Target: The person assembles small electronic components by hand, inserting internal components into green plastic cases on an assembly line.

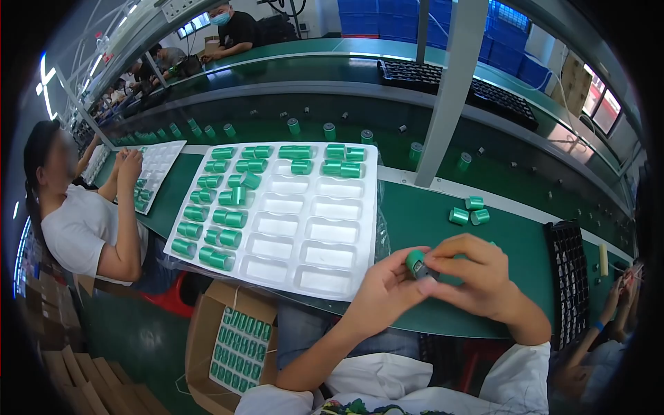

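Observation:
My left hand (386,292) is closed around a small green cylinder (414,260) with a dark end. The fingertips of my right hand (478,275) pinch a small dark grey piece (422,270) at that end; its exact kind is too small to make out. Both hands meet above the green bench, just right of a white plastic tray (374,207). Green cylinders (229,218) lie in the tray's left columns and far rows, while many pockets to the right hold nothing. Beyond my right hand, three loose green cylinders (458,216) rest on the bench.
A conveyor (277,142) behind the bench carries upright green cylinders and small dark pieces. A metal post (449,97) rises at its edge. A black tray (568,283) stands right. Below, a cardboard box (200,339) holds a filled tray. Co-workers (90,221) sit on both sides.

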Demonstrator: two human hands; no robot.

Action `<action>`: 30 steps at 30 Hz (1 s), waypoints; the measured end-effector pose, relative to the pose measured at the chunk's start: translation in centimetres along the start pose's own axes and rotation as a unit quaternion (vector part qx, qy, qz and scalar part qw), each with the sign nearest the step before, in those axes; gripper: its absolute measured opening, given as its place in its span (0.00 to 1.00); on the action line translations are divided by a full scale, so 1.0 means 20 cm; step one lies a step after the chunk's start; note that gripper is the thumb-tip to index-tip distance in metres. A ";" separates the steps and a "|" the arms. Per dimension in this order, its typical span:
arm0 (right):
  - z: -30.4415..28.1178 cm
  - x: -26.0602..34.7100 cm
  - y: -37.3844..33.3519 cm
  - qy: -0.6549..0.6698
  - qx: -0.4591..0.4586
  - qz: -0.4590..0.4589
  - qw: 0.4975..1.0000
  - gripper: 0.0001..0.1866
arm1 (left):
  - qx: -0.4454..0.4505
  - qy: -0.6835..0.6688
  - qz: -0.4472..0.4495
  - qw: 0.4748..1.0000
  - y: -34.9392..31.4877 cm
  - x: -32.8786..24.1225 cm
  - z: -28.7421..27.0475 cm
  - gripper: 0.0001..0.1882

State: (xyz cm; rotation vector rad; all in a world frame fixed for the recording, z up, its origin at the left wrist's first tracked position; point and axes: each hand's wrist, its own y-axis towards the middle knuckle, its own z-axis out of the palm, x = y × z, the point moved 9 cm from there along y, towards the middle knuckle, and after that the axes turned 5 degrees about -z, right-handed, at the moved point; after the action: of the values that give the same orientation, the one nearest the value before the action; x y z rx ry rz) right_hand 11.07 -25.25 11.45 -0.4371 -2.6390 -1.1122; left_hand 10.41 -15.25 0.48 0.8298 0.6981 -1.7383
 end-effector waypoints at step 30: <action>-0.70 -1.62 -0.92 -0.266 -0.092 0.360 0.890 0.37 | -0.188 0.802 0.155 0.545 0.49 -0.51 -0.52 0.24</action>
State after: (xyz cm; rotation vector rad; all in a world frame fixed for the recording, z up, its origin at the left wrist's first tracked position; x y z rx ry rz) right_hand 35.88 -53.44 -1.89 -1.8044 -2.3624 -1.0704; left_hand 24.13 -4.32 2.00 1.9779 1.8122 0.0480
